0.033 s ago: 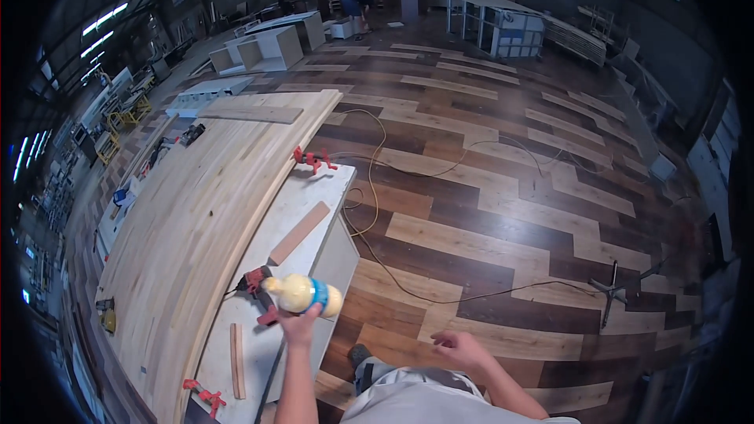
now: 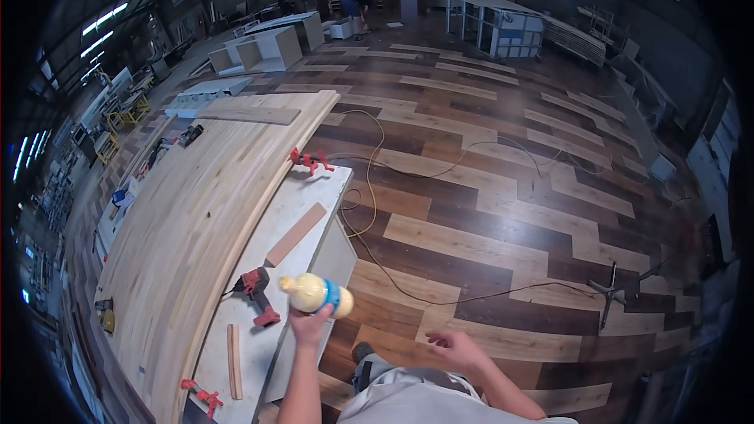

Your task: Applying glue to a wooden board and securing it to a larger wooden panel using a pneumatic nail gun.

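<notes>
In my left hand (image 2: pixel 311 322) is a pale yellow bottle (image 2: pixel 316 295) with a blue band, tilted with its narrow end pointing left. The fingers wrap round its near side, over the bench edge. Just left of it a red and black cordless drill (image 2: pixel 255 290) lies on the white bench top (image 2: pixel 267 345). My right hand (image 2: pixel 455 347) hangs over the floor, loosely curled with its fingers apart and nothing visible in it. A large glued-up wood panel (image 2: pixel 188 212) lies left of the bench strip, with a red clamp (image 2: pixel 312 162) at its far corner and another red clamp (image 2: pixel 202 397) near me.
Two thin wood strips, a flat one (image 2: pixel 296 234) and a narrow one (image 2: pixel 235 361), lie on the bench. A yellow cord (image 2: pixel 382 137) loops over the plank floor towards a metal stand (image 2: pixel 609 292). Cabinets (image 2: pixel 271 49) and a bending person (image 2: pixel 357 6) are farther back.
My left hand has moved the bottle slightly right and away from the drill, which shows more fully now. My right hand has barely shifted.
</notes>
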